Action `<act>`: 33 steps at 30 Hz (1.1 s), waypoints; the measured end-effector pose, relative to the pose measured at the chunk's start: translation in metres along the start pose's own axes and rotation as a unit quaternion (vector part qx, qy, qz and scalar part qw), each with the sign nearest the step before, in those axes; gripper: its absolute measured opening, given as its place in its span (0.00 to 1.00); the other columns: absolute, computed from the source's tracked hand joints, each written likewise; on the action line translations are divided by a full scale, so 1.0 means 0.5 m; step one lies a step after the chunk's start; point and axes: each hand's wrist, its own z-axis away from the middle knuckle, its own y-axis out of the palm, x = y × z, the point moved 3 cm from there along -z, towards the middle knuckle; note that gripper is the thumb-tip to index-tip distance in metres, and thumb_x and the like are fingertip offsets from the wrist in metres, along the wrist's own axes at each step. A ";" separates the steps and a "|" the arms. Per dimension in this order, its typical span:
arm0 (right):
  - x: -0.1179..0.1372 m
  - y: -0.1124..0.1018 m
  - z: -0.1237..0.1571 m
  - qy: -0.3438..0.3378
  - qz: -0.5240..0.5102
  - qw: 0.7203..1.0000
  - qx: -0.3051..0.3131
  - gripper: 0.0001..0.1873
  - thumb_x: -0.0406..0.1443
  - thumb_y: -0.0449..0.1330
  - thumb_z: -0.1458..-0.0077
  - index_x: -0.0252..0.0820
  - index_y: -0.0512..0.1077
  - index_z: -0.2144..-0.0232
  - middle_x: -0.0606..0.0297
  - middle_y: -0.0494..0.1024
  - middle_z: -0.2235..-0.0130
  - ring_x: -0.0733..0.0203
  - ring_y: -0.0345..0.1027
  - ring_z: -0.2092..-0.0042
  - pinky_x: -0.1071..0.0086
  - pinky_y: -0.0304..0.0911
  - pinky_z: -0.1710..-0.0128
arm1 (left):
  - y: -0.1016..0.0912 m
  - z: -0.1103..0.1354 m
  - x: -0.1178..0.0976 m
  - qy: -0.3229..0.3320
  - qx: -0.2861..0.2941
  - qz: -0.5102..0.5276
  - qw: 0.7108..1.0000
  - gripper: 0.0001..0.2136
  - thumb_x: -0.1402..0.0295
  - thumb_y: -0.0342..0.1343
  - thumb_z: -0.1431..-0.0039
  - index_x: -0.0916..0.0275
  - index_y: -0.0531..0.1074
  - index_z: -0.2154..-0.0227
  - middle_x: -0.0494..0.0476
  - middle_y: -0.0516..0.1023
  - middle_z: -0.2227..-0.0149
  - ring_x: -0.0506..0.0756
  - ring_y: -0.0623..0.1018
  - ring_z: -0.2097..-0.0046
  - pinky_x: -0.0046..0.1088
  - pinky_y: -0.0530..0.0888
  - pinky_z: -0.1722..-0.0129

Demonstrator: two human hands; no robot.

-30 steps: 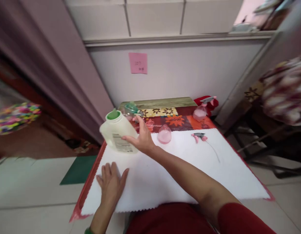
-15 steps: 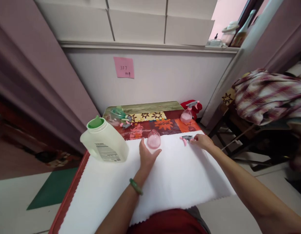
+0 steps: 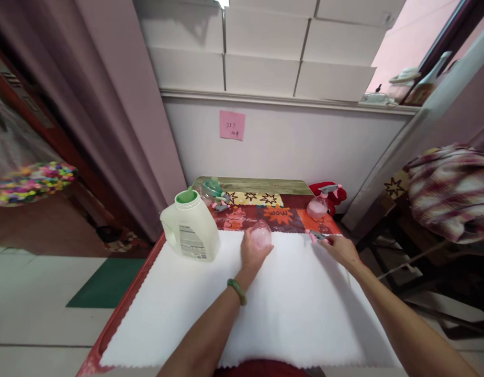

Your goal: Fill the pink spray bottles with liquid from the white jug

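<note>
My left hand is wrapped around a small clear pink bottle with no top, standing on the white cloth. A green bangle sits on that wrist. My right hand grips a pink and grey spray nozzle lying on the cloth to the right of the bottle. A large cream jug with a green cap stands upright at the cloth's far left corner, apart from both hands.
Behind the cloth, on a patterned red mat, stand a full pink spray bottle and a green-topped spray bottle. The red table edge runs down the left. A checked cloth lies over a chair at the right.
My right hand let go of the cream jug and moved right to the spray nozzle. My left hand left the cloth's near edge and closed around the pink bottle.
</note>
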 end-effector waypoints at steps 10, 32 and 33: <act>0.261 -0.151 0.039 -0.070 -0.718 0.691 -0.046 0.22 0.50 0.73 0.54 0.43 0.77 0.63 0.62 0.82 0.60 0.63 0.76 0.66 0.69 0.75 0.66 | -0.032 0.072 0.000 0.016 0.015 -0.036 0.999 0.39 0.63 0.75 0.68 0.54 0.63 0.50 0.58 0.74 0.50 0.64 0.76 0.50 0.46 0.72 0.49; 0.410 -0.027 0.094 -0.232 -0.578 0.781 -0.043 0.21 0.52 0.64 0.44 0.47 0.74 0.55 0.60 0.83 0.54 0.54 0.78 0.54 0.57 0.73 0.51 | -0.056 0.067 -0.031 0.012 0.052 0.078 0.996 0.35 0.65 0.75 0.67 0.54 0.71 0.50 0.58 0.75 0.47 0.66 0.73 0.42 0.48 0.66 0.39; 0.408 -0.024 0.096 -0.225 -0.582 0.781 -0.030 0.21 0.52 0.65 0.45 0.46 0.74 0.56 0.60 0.83 0.56 0.54 0.78 0.55 0.57 0.73 0.52 | -0.057 0.066 -0.032 0.008 0.062 0.098 0.993 0.36 0.65 0.75 0.67 0.55 0.71 0.50 0.59 0.75 0.45 0.66 0.72 0.42 0.47 0.67 0.39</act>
